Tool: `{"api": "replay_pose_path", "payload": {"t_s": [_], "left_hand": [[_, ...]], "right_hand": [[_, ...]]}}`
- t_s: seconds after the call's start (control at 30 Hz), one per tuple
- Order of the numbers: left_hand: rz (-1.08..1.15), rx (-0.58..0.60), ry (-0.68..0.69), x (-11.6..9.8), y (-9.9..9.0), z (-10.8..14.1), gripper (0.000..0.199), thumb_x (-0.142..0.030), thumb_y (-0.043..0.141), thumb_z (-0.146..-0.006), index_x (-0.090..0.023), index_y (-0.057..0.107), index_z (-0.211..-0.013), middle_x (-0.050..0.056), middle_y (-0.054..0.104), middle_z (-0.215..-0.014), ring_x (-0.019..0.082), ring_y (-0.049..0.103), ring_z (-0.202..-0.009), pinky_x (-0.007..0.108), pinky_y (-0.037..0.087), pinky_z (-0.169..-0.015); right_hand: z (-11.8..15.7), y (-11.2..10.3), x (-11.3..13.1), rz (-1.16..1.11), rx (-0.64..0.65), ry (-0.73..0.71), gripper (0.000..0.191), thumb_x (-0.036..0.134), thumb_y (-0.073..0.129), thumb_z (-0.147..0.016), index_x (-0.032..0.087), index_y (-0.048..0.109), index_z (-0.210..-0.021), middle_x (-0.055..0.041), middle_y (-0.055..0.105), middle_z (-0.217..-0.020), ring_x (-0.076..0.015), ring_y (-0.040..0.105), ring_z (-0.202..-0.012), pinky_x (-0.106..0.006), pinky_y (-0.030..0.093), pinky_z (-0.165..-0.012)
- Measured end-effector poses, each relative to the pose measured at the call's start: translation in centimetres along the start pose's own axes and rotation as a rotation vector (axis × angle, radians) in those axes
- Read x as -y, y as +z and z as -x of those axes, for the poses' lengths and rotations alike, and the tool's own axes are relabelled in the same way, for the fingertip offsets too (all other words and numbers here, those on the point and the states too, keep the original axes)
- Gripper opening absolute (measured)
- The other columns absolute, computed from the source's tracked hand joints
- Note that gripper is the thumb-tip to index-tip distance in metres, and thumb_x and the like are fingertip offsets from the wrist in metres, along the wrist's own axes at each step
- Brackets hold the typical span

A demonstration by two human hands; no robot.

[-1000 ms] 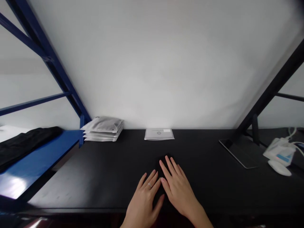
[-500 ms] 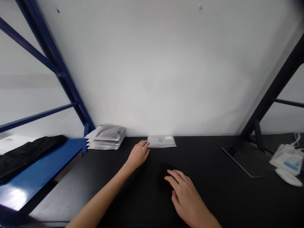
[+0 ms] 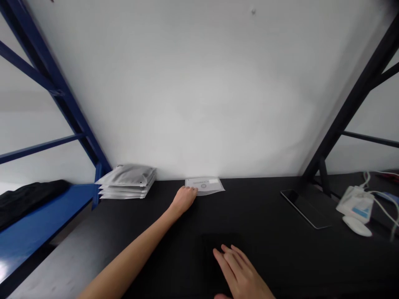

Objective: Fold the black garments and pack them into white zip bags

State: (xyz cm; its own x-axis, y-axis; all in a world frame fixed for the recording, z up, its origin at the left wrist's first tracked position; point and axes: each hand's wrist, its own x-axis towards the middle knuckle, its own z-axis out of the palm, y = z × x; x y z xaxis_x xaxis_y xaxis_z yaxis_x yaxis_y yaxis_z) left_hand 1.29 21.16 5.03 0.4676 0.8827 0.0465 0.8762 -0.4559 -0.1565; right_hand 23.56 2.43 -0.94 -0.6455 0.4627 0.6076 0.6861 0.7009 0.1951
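At the back of the black table, a flat frosted plastic zip bag (image 3: 215, 187) lies with a dark round print and a white label. My left hand (image 3: 185, 198) reaches out to its near left corner, fingers curled over and closed on the edge. Closer to me, my right hand (image 3: 238, 272) has its fingers stretched out over a black, roughly rectangular thing (image 3: 215, 245), possibly folded cloth. It barely stands out from the dark tabletop, so I cannot tell whether the fingers touch it.
A stack of frosted zip bags (image 3: 127, 180) stands back left. Rightward lie a tablet (image 3: 305, 209), a white mouse (image 3: 357, 226) and a white box-like thing (image 3: 357, 203) with cables. Black cloth (image 3: 34, 199) rests on a blue shelf (image 3: 46, 222). Metal frames flank the table (image 3: 249, 207).
My left hand has closed its fingers over the zip bag's corner. My right hand has drawn nearer to me, over the black thing. The view has shifted slightly to the right.
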Motion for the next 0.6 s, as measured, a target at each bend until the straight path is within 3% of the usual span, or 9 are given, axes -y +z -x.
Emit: {"api": "replay_pose_path", "payload": {"t_s": [0.1, 0.17, 0.23, 0.43, 0.6], "left_hand": [[-0.01, 0.015, 0.016, -1.3, -0.5, 2.3, 0.03, -0.035, 0.068, -0.101, -0.016, 0.066, -0.124, 0.009, 0.069, -0.122, 0.023, 0.07, -0.104, 0.045, 0.06, -0.09], [-0.004, 0.018, 0.038, -2.4, -0.6, 4.1, 0.018, -0.024, 0.064, -0.103, -0.014, 0.067, -0.117, 0.009, 0.072, -0.112, 0.023, 0.072, -0.099, 0.043, 0.06, -0.089], [0.015, 0.022, 0.073, -3.4, -0.7, 5.9, 0.013, -0.011, 0.056, -0.102, -0.012, 0.068, -0.107, 0.011, 0.073, -0.101, 0.024, 0.074, -0.094, 0.041, 0.06, -0.087], [0.088, 0.037, 0.161, -5.6, -0.6, 9.7, 0.017, -0.008, 0.051, -0.095, -0.016, 0.065, -0.095, 0.01, 0.072, -0.088, 0.026, 0.075, -0.084, 0.034, 0.059, -0.078], [0.138, 0.053, 0.202, -6.6, -0.6, 10.4, 0.017, -0.009, 0.052, -0.092, -0.016, 0.066, -0.097, 0.01, 0.074, -0.087, 0.027, 0.076, -0.082, 0.034, 0.059, -0.076]], "right_hand": [[1.1, -0.7, -0.4, -0.056, -0.044, 0.007, 0.032, 0.027, 0.054, -0.103, 0.011, 0.066, -0.128, -0.0086, 0.079, -0.1, -0.0227, 0.076, -0.101, -0.032, 0.06, -0.099], [1.8, -1.2, -0.5, -0.118, -0.071, 0.015, 0.025, 0.018, 0.051, -0.101, 0.017, 0.07, -0.118, -0.0051, 0.078, -0.092, -0.0199, 0.076, -0.095, -0.03, 0.059, -0.1], [2.2, -2.1, -0.8, -0.179, -0.018, -0.009, 0.027, 0.009, 0.051, -0.096, 0.02, 0.071, -0.11, -0.003, 0.078, -0.092, -0.0175, 0.076, -0.093, -0.028, 0.058, -0.101], [2.2, -5.0, -2.7, -0.177, 0.131, 0.009, 0.063, -0.004, 0.048, -0.076, 0.017, 0.065, -0.133, -0.0057, 0.078, -0.107, -0.0193, 0.076, -0.1, -0.025, 0.062, -0.092], [3.4, -3.2, -4.0, 0.039, 0.084, 0.085, 0.068, -0.007, 0.043, -0.072, 0.02, 0.067, -0.13, -0.0116, 0.068, -0.14, -0.0266, 0.068, -0.127, -0.04, 0.062, -0.1]]}}
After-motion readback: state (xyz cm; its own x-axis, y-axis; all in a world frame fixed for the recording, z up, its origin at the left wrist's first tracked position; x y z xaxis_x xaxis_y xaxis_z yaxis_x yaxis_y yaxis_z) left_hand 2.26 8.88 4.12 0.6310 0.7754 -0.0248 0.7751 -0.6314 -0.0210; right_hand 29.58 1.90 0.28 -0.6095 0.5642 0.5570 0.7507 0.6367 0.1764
